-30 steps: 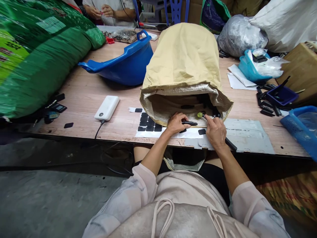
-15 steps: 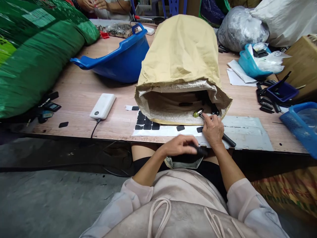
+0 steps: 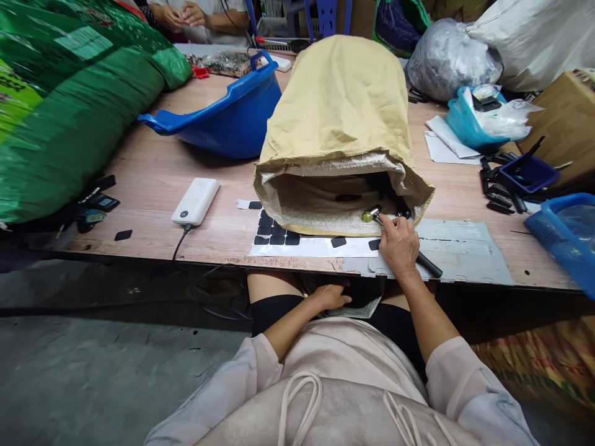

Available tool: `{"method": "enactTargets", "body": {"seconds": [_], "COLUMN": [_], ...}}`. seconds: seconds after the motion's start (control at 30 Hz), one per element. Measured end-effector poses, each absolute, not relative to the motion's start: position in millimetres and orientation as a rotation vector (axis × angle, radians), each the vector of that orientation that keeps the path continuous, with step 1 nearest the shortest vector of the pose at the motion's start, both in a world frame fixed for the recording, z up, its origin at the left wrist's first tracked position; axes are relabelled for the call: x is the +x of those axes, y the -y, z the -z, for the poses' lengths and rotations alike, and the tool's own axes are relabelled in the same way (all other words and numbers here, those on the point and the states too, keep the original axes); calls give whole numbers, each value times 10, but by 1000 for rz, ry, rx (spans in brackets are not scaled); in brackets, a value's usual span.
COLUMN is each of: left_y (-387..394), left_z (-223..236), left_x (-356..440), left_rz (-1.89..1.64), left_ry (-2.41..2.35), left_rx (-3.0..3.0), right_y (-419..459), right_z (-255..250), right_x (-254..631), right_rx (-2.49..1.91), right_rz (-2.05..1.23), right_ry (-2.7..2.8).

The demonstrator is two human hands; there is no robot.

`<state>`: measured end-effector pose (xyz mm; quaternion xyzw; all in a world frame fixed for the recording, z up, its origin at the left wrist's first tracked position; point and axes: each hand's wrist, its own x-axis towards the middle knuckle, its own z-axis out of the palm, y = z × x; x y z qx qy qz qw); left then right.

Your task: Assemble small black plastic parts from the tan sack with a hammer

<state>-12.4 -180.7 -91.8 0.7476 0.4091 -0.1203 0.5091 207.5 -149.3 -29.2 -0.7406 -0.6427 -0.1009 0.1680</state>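
Observation:
My right hand (image 3: 400, 244) is closed around a small hammer, which lies across the sack's lower lip at the table edge. The hammer has a yellow-green tip on a metal head (image 3: 372, 214) and a black handle end (image 3: 429, 264) sticking out below my palm. My left hand (image 3: 332, 296) is low over my lap, fingers spread at the mouth of a bag (image 3: 372, 308) between my thighs. Nothing shows in it; some fingertips are hidden in shadow. In front lies a tan sack (image 3: 348, 99), its mouth facing me, with dark pieces (image 3: 348, 197) inside.
Black stickers (image 3: 277, 235) sit on a white strip beneath the sack's lip. To the left are a white power bank (image 3: 196, 201) with its cable, a blue basin (image 3: 227, 118) and green bags (image 3: 79, 124). Black parts surround a purple tray (image 3: 530, 176). Another person's hands (image 3: 183, 15) are opposite.
My left hand has gone from the sack's mouth down to my lap, and the slim black piece it held no longer shows. My right hand stays on the hammer.

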Motion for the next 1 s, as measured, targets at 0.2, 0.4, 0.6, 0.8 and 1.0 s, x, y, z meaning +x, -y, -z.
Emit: {"method": "enactTargets", "body": {"seconds": [0.2, 0.4, 0.6, 0.8, 1.0], "left_y": [1439, 311, -61, 342, 504], "left_z": [3, -49, 233, 153, 276], "left_x": [-76, 224, 269, -17, -53], "left_rz": [29, -802, -795, -654, -671], "left_ry": [-267, -1256, -1473, -1206, -1179], "left_rx": [1658, 1826, 1984, 2008, 2129], "right_y": [1492, 1493, 1492, 1489, 1485], "right_z": [285, 265, 272, 283, 285], "right_x": [2052, 2046, 2042, 2046, 2084], "right_rx": [-2141, -2130, -2123, -2137, -2124], "right_rz": [285, 271, 278, 285, 309], "right_ry": [1812, 1815, 1797, 1801, 1817]}}
